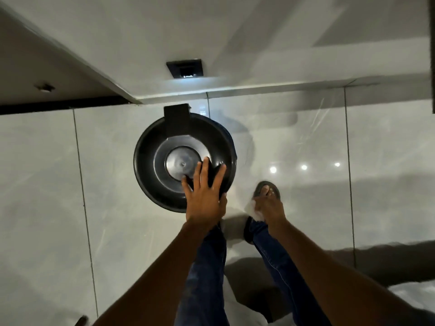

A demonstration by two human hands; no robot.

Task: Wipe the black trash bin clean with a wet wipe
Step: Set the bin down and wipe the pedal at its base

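Observation:
The round black trash bin (150,161) stands on the tiled floor close to the wall, seen from above with its lid down and the hinge tab at the far side. My left hand (203,196) lies on the lid's near right edge. Its fingers are spread over the top and the thumb is tucked at the rim. My right hand (267,209) hangs to the right of the bin, apart from it, closed around a crumpled white wet wipe (251,206).
A dark square wall fitting (185,68) sits just above the baseboard (259,89) behind the bin. My sandalled foot (268,188) is right of the bin, and my jeans-clad legs (207,267) are below it. A dark cabinet edge (58,107) runs at the left.

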